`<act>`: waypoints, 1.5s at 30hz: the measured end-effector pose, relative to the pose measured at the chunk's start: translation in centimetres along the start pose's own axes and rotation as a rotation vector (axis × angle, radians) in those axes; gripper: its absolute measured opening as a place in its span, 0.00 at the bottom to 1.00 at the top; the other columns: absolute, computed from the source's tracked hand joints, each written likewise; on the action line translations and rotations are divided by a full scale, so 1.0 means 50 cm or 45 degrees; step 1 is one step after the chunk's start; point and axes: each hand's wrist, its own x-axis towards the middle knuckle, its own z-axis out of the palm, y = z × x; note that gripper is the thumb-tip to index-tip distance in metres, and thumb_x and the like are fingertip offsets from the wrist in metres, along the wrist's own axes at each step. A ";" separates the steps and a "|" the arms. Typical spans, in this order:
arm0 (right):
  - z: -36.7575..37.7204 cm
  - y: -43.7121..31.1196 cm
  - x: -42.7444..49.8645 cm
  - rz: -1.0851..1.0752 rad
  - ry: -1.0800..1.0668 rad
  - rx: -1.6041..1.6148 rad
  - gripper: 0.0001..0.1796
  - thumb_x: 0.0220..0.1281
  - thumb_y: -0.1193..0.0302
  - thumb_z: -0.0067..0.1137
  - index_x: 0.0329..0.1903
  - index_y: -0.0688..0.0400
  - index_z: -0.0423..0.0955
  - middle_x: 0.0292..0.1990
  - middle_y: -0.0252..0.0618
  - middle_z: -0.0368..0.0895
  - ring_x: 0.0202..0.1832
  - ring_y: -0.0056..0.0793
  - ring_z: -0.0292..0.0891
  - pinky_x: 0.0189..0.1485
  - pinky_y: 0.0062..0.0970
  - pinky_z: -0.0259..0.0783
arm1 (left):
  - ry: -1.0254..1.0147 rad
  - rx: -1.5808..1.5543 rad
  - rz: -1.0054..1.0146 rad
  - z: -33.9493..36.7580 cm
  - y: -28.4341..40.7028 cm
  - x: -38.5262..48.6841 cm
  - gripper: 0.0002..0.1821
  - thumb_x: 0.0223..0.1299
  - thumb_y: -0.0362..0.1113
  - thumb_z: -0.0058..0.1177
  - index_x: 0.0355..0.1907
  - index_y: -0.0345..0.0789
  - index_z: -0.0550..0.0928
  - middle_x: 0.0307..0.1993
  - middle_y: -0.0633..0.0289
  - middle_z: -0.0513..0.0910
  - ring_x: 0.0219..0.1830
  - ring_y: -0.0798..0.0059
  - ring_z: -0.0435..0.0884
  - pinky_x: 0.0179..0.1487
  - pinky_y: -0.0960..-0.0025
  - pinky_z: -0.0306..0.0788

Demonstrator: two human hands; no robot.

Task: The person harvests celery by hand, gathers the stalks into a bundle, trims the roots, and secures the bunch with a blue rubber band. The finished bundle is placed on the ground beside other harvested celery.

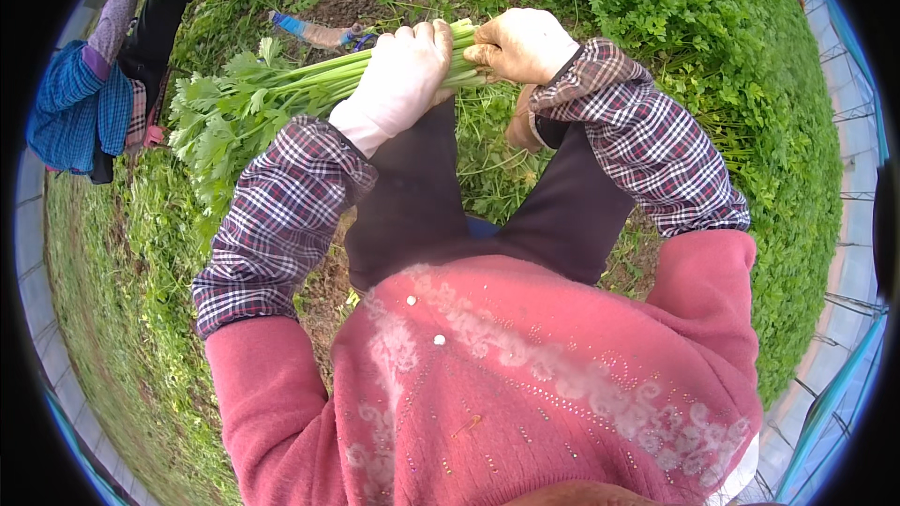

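My left hand (404, 81) is closed around a bunch of green celery stalks (327, 77) held crosswise above my knees. The leafy tops (221, 109) spread out to the left. At the cut stalk ends on the right, my right hand (524, 46) has its thumb and fingers bent against the bunch; whether it pinches a stalk is hard to tell. Both forearms wear plaid sleeve covers. Just behind the bunch, a blue and tan cloth-like strip (313, 29) lies on the ground, with dark blue loops at its right end.
Dense standing celery plants (745, 119) fill the right side. Loose leaves and stems (499, 169) lie on the soil between my legs. Another person (84, 98) in a blue checked top is at the upper left, with leafy greens near the hand. Greenhouse sheeting (858, 190) curves along the edge.
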 end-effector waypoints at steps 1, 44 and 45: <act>-0.006 -0.004 -0.002 -0.023 0.049 -0.108 0.17 0.63 0.55 0.61 0.36 0.56 0.83 0.29 0.40 0.85 0.36 0.40 0.83 0.43 0.38 0.76 | 0.028 -0.046 -0.002 0.005 -0.003 0.001 0.44 0.46 0.51 0.72 0.59 0.23 0.72 0.41 0.54 0.80 0.41 0.62 0.81 0.42 0.63 0.77; 0.017 0.007 0.024 -0.429 0.267 -0.216 0.64 0.39 0.57 0.80 0.77 0.63 0.50 0.71 0.55 0.62 0.76 0.48 0.54 0.76 0.47 0.54 | 0.165 -0.205 -0.333 0.035 0.021 -0.017 0.39 0.36 0.51 0.76 0.49 0.30 0.77 0.42 0.54 0.78 0.45 0.59 0.78 0.46 0.59 0.74; 0.023 0.003 0.035 -0.448 0.162 -0.212 0.65 0.37 0.59 0.81 0.77 0.62 0.51 0.71 0.55 0.62 0.76 0.49 0.55 0.77 0.44 0.54 | 0.155 -0.196 -0.329 0.032 0.023 -0.016 0.39 0.36 0.51 0.76 0.49 0.30 0.76 0.42 0.54 0.78 0.46 0.60 0.78 0.46 0.59 0.74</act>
